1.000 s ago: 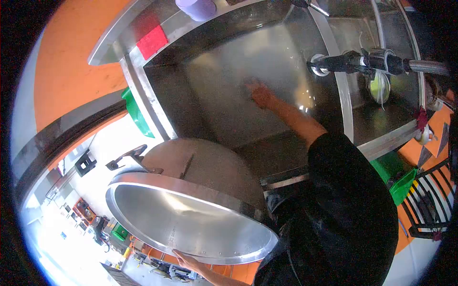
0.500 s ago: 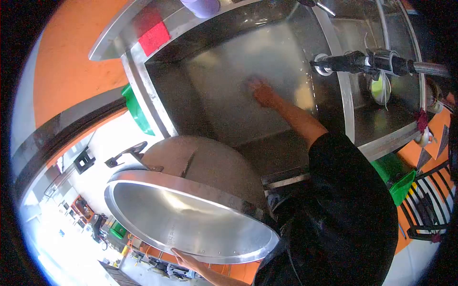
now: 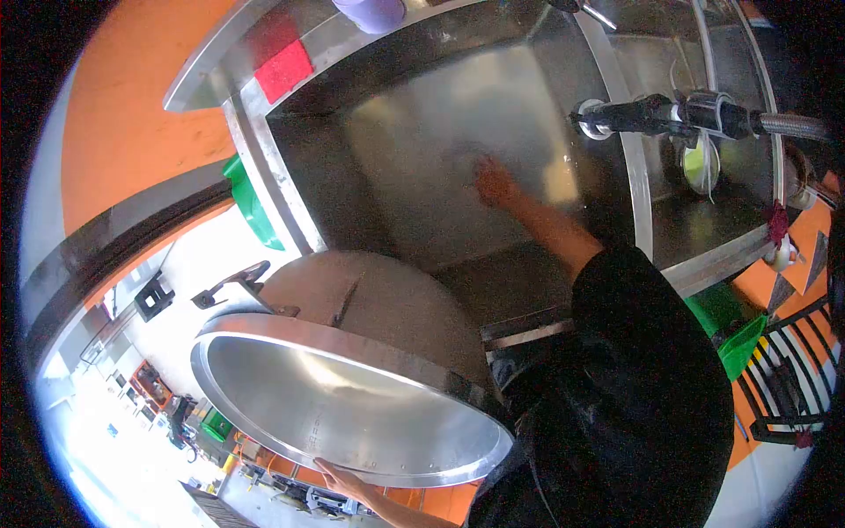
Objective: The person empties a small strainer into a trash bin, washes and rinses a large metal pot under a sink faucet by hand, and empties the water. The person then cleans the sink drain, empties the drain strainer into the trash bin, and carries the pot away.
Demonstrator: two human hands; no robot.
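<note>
A large round stainless-steel pot [image 3: 387, 290] lies tipped on its side against the sink edge, its wide mouth facing down and left. My left hand [image 3: 343, 482] grips the lower rim of the pot, thumb and fingers at the edge. My right hand [image 3: 497, 182] reaches into the deep steel sink [image 3: 348, 220], low over its hazy, shiny bottom. Its fingertips are blurred and partly hidden, so whether they hold anything cannot be seen. A dark handle fitting [image 3: 233, 286] juts from the pot's left side.
On the sink's upper ledge lie a red cloth [image 3: 284, 70] and a purple container [image 3: 371, 12]. A black faucet with a braided hose [image 3: 651, 116] crosses the divider at right. Green bins [image 3: 253, 204] show beside the sink. A black rack [image 3: 797, 370] stands at far right.
My right hand has shifted slightly right and down within the sink. My left hand and the pot stay almost where they were.
</note>
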